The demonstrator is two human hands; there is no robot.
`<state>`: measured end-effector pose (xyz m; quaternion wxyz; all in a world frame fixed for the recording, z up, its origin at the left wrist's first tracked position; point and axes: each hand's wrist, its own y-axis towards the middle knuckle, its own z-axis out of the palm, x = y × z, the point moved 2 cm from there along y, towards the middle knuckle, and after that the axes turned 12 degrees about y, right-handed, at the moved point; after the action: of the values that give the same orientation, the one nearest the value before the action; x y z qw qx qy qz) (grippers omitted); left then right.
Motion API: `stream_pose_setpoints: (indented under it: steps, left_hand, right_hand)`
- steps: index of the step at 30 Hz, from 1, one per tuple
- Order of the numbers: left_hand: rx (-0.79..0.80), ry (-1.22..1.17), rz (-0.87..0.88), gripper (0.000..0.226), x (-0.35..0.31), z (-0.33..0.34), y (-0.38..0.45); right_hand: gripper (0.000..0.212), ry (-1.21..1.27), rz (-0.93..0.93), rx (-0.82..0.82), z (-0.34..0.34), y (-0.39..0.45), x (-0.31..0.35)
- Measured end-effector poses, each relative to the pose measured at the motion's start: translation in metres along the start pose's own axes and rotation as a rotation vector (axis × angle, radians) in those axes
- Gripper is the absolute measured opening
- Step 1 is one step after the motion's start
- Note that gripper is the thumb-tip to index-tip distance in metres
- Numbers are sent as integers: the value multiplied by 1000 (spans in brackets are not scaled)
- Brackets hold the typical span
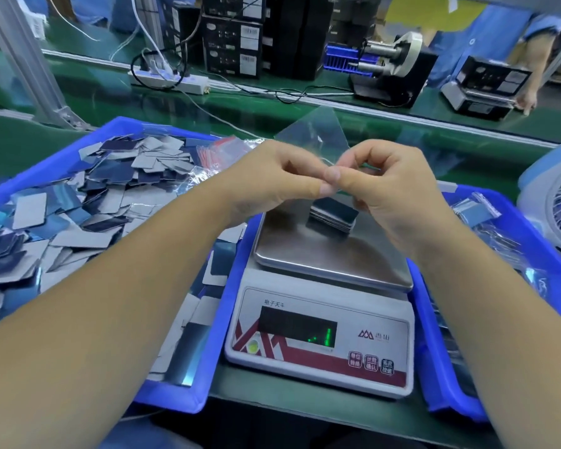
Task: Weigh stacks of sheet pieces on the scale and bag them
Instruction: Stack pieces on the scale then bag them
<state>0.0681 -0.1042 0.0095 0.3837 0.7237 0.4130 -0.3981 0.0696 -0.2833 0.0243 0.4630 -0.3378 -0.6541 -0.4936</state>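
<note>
A white electronic scale (321,345) stands in the middle with a steel pan (305,254). A small stack of dark sheet pieces (334,217) lies on the pan. Above it, my left hand (272,176) and my right hand (392,186) meet, both pinching the near edge of a clear plastic bag (314,131) that sticks up and away from me. The scale's display shows faint green digits I cannot read.
A blue bin (117,128) on the left holds several loose grey and blue sheet pieces (78,202) and red-striped empty bags (217,150). A blue bin (531,228) on the right holds filled bags. A white fan (557,196) stands far right; a power strip (172,81) and boxes sit behind.
</note>
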Motion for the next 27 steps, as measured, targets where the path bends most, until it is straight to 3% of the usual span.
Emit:
stream_pose_setpoints:
  steps: [4, 7, 10, 14, 17, 20, 23, 27]
  left_hand:
    - [-79, 119, -20, 5, 2, -4, 2]
    - [-237, 47, -68, 14, 7, -15, 5]
    - [-333, -127, -94, 13, 10, -20, 7]
    - [-439, -180, -101, 36, 10, -22, 8]
    - [-407, -116, -151, 36, 14, -23, 7]
    - [-284, -72, -186, 15, 15, -16, 7]
    - [-233, -53, -235, 6, 15, -11, 6]
    - [-216, -3, -252, 16, 14, -11, 5]
  right_hand:
    - [12, -45, 8, 23, -2, 0, -1]
    - [16, -361, 60, -62, -11, 4, -4]
    - [31, -655, 249, -26, -17, 4, -11]
    - [48, -651, 432, 55, -18, 1, -12]
    - [45, -690, 454, 85, -17, 2, -8]
    - [38, -694, 459, 103, -15, 0, -8]
    - [35, -691, 462, 121, -14, 0, -6]
    - [34, -696, 474, 136, -13, -1, -6]
